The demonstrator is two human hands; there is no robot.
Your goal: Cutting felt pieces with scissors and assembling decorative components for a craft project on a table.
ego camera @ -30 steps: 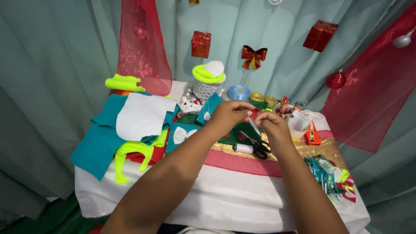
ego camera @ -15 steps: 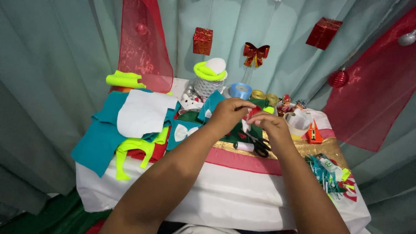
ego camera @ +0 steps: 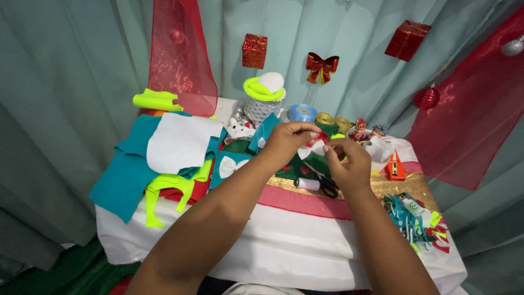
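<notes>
My left hand (ego camera: 286, 143) and my right hand (ego camera: 345, 163) meet over the middle of a craft table. Their fingertips pinch a small red and white felt piece (ego camera: 315, 144) from both sides. Whether a needle or thread is also in the fingers is too small to tell. Directly below the hands lie dark green felt (ego camera: 297, 166), a white thread spool (ego camera: 307, 184) and black scissors (ego camera: 328, 187).
Teal felt (ego camera: 123, 177), a white felt sheet (ego camera: 180, 142) and neon yellow felt strips (ego camera: 164, 188) cover the table's left. Ribbon rolls (ego camera: 302, 112), a wrapped cone (ego camera: 262, 104) and small ornaments stand at the back. An orange cutter (ego camera: 395, 166) and ribbon scraps (ego camera: 409, 216) lie right. Curtains surround the table.
Both hands stay together at the same spot over the green felt. Only the fingers shift slightly around the small piece.
</notes>
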